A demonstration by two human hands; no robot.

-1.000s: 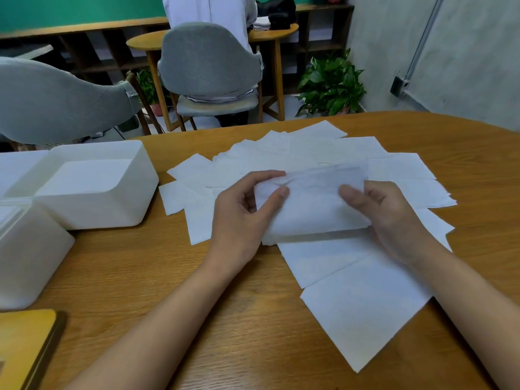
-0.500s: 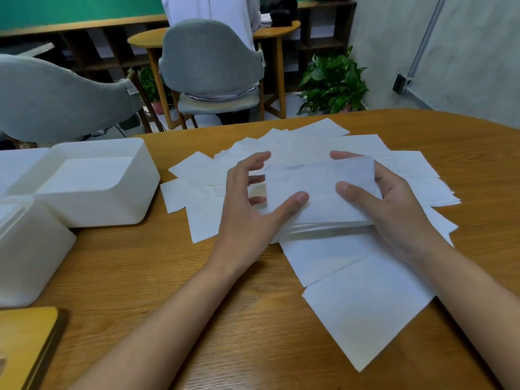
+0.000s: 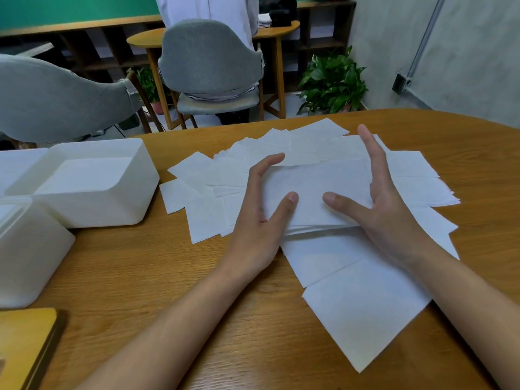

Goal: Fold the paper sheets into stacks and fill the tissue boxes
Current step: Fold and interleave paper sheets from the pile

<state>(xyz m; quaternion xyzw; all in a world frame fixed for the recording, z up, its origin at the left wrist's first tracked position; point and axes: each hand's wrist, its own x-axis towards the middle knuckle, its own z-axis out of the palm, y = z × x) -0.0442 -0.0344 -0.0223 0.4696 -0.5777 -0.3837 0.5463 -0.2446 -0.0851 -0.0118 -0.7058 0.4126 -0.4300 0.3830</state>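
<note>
Head view: a folded stack [image 3: 318, 187] of thin white paper sits between the two hands, above loose sheets [image 3: 365, 313] fanned across the wooden table [image 3: 140, 277]. The left hand [image 3: 259, 215] cups the stack's left end, its fingers spread and gently curved and its thumb laid flat on the top sheet. The right hand [image 3: 385, 209] stands edge-on at the right end with fingers straight and pointing away, thumb also on top. Neither hand clenches; both are wide open and bracket the stack rather than pinch it. Whether the stack is slightly lifted or resting on the sheets beneath cannot quite be told. The paper looks feather-light, limp and easily creased, with layers likely to slide apart. It is probably best taken at both short ends, thumbs above and fingers beneath, with mild pressure. White tissue boxes [image 3: 112, 209] stand open well to the left of the left hand.
</note>
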